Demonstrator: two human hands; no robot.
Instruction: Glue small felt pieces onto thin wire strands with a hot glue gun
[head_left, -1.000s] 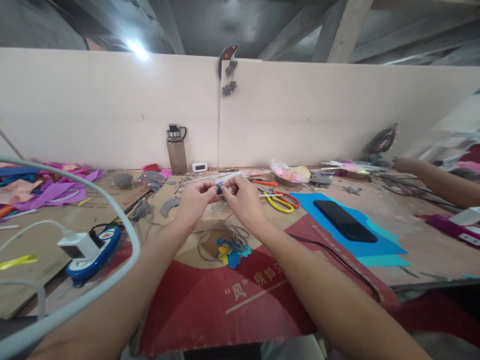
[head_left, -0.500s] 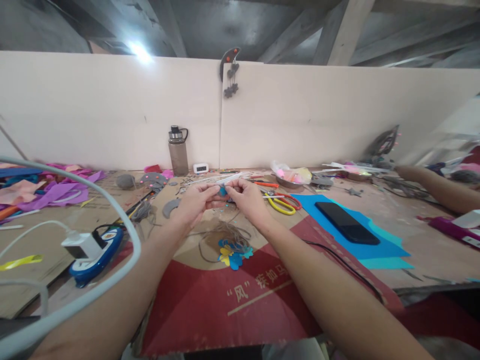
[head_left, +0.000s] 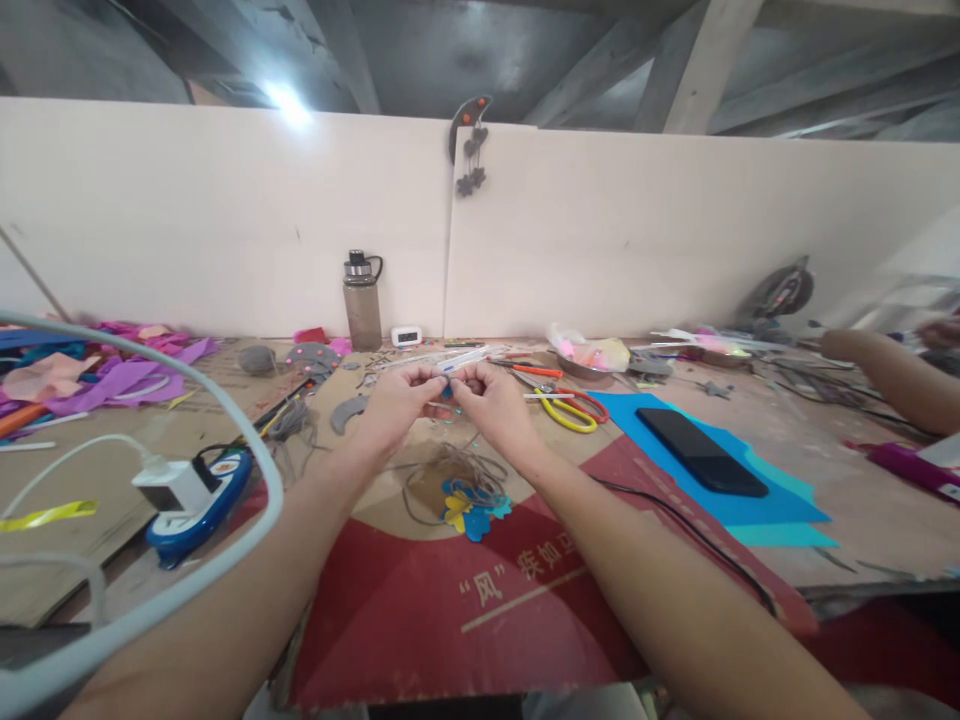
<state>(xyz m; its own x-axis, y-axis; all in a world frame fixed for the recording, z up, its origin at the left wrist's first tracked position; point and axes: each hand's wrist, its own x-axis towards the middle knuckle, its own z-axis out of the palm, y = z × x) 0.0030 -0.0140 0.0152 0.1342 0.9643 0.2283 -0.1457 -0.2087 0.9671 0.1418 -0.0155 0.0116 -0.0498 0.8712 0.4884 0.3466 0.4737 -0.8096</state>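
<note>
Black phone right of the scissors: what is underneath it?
The black phone lies flat on a blue sheet, which overlaps a lighter teal sheet on the wooden table. Whatever sits directly beneath the phone is covered.

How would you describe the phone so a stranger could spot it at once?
On the long work table, right of the person's right hand pinching a small blue piece, lies a bright blue sheet. The phone rests flat on it, slanted, screen dark. It is the only plain black slab among colourful scraps and yellow scissors.
</note>
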